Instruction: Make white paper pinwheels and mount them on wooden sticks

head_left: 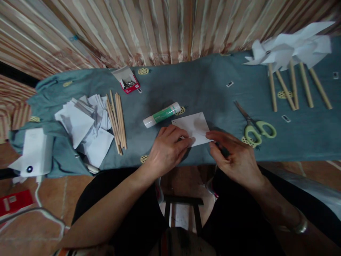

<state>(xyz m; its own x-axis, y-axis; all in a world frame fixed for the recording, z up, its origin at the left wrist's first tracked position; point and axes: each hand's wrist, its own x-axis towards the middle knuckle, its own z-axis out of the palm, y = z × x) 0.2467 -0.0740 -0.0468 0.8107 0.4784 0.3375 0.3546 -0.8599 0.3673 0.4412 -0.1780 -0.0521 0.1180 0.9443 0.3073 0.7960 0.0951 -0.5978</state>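
a small sheet of white paper (195, 122) lies at the centre of the frame, near the front edge of a grey-green cloth (202, 85), with fold or crease lines visible across it. the left hand (169, 145) has thumb and forefinger drawn together, pinching the paper along its lower left side. the right hand (236, 156) is at the lower right corner, forefinger on the sheet and thumb just below; whether these two press together on it cannot be told.

the paper should be very light, thin and bendable, easy to crease or tear and apt to slide on the cloth. it would best be held flat near its edges and corners, with light fingertip pressure.

a green and white glue stick (162, 114) lies just above the left hand, and green-handled scissors (249, 121) lie to the right of centre.

the fingers cover the paper's lower edge, and its underside is hidden. the small metal pieces in the red box (130, 89), upper left of centre, are too small to identify. at the lower left, a white device (37, 151) has a cable running out of the frame.
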